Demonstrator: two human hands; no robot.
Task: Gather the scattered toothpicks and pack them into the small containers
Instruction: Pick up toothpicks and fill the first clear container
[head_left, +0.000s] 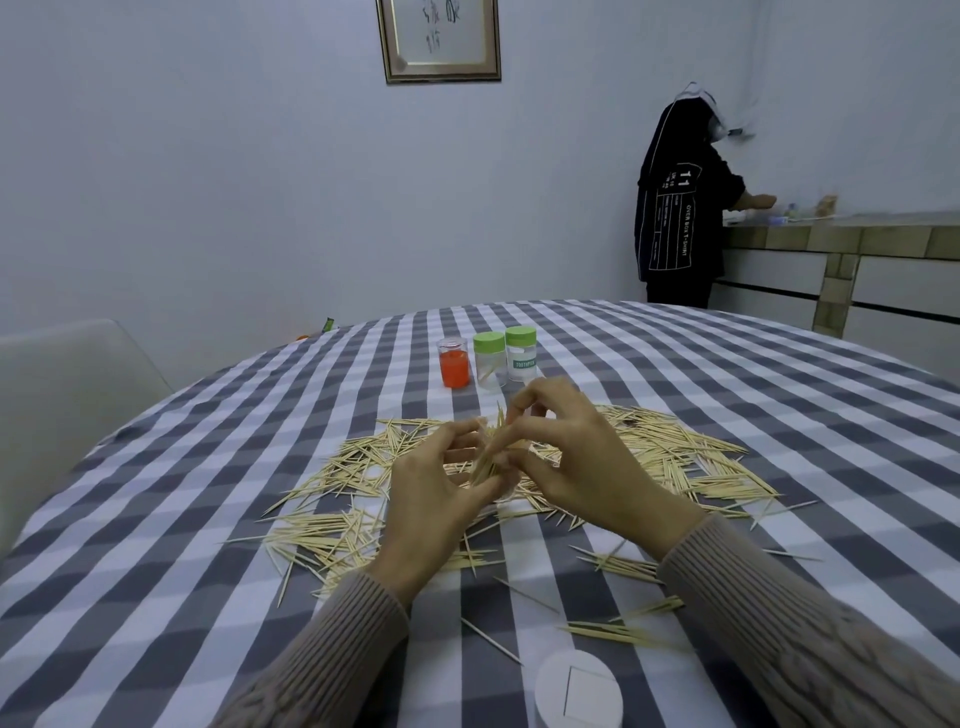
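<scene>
Step in hand: squaring a bundle of toothpicks (485, 460). Your left hand (434, 486) pinches its lower end between thumb and curled fingers; your right hand (569, 449) pinches the upper part, fingertips (511, 415) touching the sticks. Tap the ends level and keep every stick parallel before lifting toward a jar.

Count:
- Scattered toothpicks (675, 457): too many to count, lying beneath and either side of your fingers.
- Green-lidded containers (490, 359): two, just beyond your fingertips, lids on.
- Clear container (454, 361), orange contents: one, beside them.
- White lid (577, 691): one, nearest you, behind your wrists.
</scene>
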